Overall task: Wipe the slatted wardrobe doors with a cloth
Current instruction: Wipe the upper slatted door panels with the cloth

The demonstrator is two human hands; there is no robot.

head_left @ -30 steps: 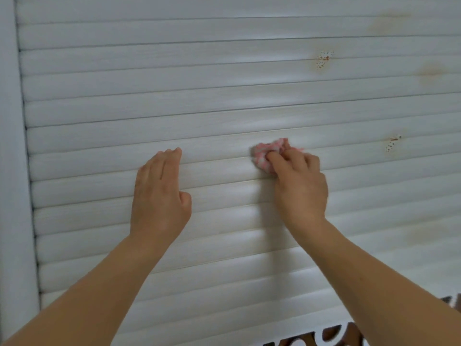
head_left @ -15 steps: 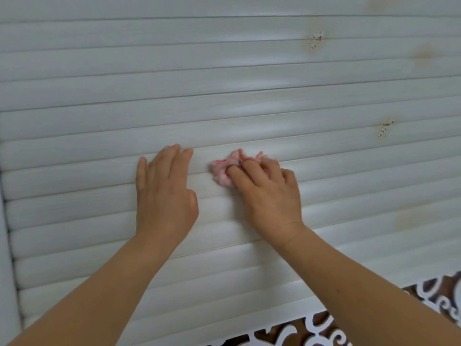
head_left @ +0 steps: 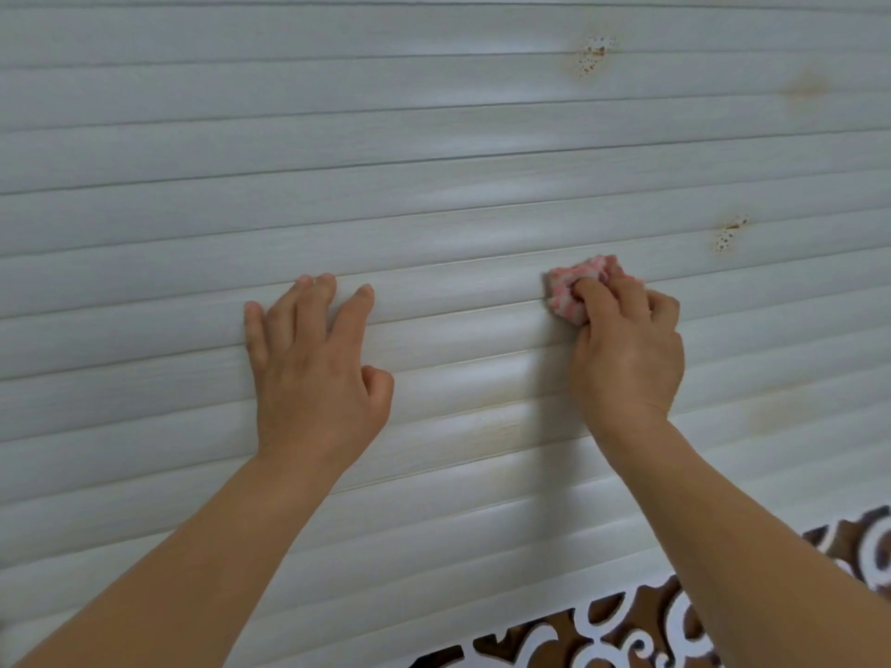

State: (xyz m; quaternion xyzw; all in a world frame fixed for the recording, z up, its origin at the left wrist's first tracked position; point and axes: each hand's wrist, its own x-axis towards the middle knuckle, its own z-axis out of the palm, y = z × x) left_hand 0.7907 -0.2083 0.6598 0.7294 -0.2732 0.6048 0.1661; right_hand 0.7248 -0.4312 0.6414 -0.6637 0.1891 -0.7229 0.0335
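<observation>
Left hand (head_left: pixel 316 373) flat on slatted door (head_left: pixel 434 151); right hand (head_left: pixel 627 349) around bunched cloth (head_left: pixel 573 286); rust-like spots (head_left: pixel 592 55) above

left hand (head_left: pixel 313 373) flat on slatted door (head_left: pixel 434 151), right hand (head_left: pixel 627 349) gripping cloth (head_left: pixel 571 286)

A white scrollwork fretwork panel (head_left: pixel 675 634) over dark brown backing ran along the lower right edge, and soft, even light fell throughout.

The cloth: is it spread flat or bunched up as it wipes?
Bunched up. The cloth is a crumpled pink-and-white wad gripped by the right hand, pressed against a slat.
</observation>
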